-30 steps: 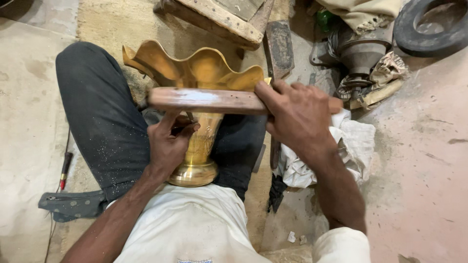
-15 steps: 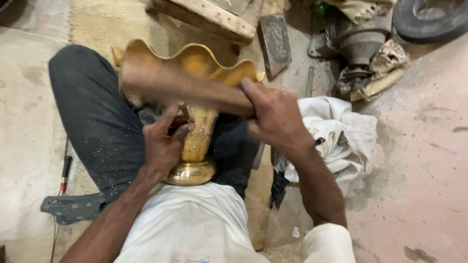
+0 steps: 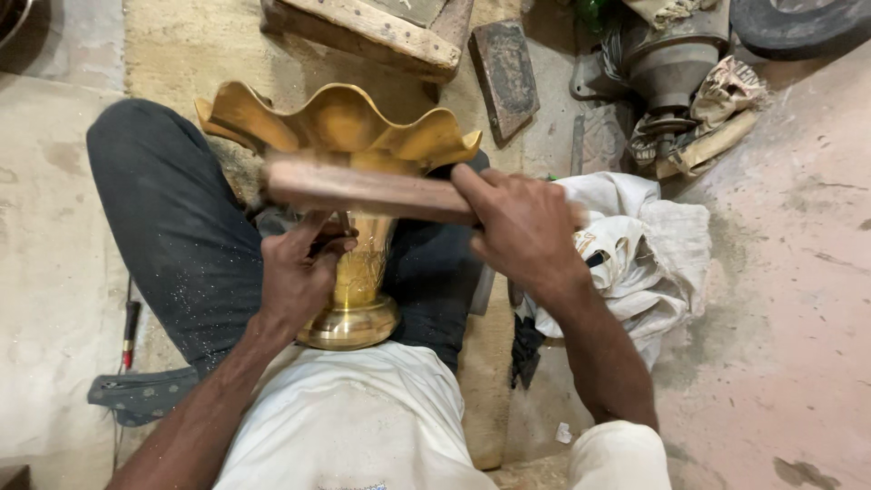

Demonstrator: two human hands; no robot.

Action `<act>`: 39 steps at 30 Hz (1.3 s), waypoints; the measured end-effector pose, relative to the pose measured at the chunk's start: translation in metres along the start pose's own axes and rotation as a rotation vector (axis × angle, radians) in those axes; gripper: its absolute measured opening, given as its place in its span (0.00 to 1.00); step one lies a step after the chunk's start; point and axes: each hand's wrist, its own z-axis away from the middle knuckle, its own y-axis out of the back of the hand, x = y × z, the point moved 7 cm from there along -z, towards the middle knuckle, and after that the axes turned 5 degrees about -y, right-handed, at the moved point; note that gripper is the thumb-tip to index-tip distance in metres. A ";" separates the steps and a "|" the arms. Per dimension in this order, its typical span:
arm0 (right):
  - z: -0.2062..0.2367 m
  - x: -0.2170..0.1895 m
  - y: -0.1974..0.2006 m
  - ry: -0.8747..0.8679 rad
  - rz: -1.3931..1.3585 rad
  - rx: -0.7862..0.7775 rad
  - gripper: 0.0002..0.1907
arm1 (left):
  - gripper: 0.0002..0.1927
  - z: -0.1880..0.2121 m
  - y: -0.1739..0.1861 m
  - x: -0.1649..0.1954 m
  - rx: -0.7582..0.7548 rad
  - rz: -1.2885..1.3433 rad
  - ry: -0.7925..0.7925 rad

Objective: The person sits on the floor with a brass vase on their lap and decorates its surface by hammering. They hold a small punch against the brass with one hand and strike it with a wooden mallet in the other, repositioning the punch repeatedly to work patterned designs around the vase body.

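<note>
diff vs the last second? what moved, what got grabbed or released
The wooden bat in the right hand tilted up at its far end half a second ago and is now level again across the brass vase, just below its wavy rim. Nothing taken or let go. The left hand stays around the vase's neck, the vase between the knees.

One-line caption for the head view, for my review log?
Seated person's left hand steadies a brass vase while the right hand grips a wooden bar across it.
</note>
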 end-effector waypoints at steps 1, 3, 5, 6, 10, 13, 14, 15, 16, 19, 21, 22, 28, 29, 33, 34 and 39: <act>0.004 0.004 -0.002 -0.025 0.097 0.006 0.20 | 0.28 -0.001 -0.001 0.002 -0.007 -0.011 -0.029; 0.012 0.012 -0.009 -0.071 -0.030 0.002 0.22 | 0.26 -0.003 -0.006 0.001 -0.056 -0.054 -0.006; 0.025 0.022 -0.016 -0.121 -0.080 -0.006 0.20 | 0.23 -0.006 -0.011 0.005 -0.099 -0.085 -0.013; 0.032 0.027 -0.020 -0.146 -0.065 -0.002 0.18 | 0.20 -0.012 -0.013 0.008 -0.114 -0.097 -0.041; 0.060 0.047 -0.033 -0.230 -0.490 0.123 0.22 | 0.26 -0.041 -0.025 0.023 -0.159 -0.128 -0.065; 0.077 0.055 -0.047 -0.259 -0.728 0.260 0.28 | 0.27 -0.056 -0.048 0.036 -0.392 -0.191 -0.055; 0.080 0.058 -0.052 -0.255 -0.738 0.288 0.29 | 0.28 -0.059 -0.051 0.039 -0.418 -0.223 -0.069; 0.083 0.060 -0.056 -0.255 -0.747 0.317 0.29 | 0.29 -0.060 -0.054 0.043 -0.447 -0.254 -0.086; 0.087 0.062 -0.060 -0.257 -0.757 0.343 0.30 | 0.31 -0.060 -0.058 0.047 -0.478 -0.283 -0.099; 0.094 0.069 -0.063 -0.259 -0.707 0.439 0.29 | 0.31 -0.062 -0.063 0.050 -0.478 -0.272 -0.089; 0.095 0.085 -0.082 -0.499 -0.867 0.283 0.28 | 0.30 -0.060 -0.066 0.049 -0.479 -0.319 -0.080; 0.097 0.092 -0.091 -0.617 -0.943 0.199 0.27 | 0.30 -0.059 -0.067 0.047 -0.479 -0.342 -0.076; 0.099 0.086 -0.058 -0.205 -0.855 0.366 0.27 | 0.30 -0.058 -0.074 0.043 -0.552 -0.331 -0.033; 0.099 0.085 -0.061 -0.249 -0.723 0.299 0.28 | 0.31 -0.059 -0.077 0.045 -0.577 -0.327 -0.043; 0.105 0.083 -0.073 -0.335 -0.645 0.256 0.30 | 0.35 -0.067 -0.080 0.056 -0.643 -0.351 -0.106; 0.108 0.083 -0.075 -0.340 -0.739 0.301 0.31 | 0.36 -0.070 -0.081 0.059 -0.655 -0.366 -0.129; 0.121 0.077 -0.096 -0.337 -0.891 0.308 0.29 | 0.28 -0.072 -0.082 0.063 -0.754 -0.372 -0.049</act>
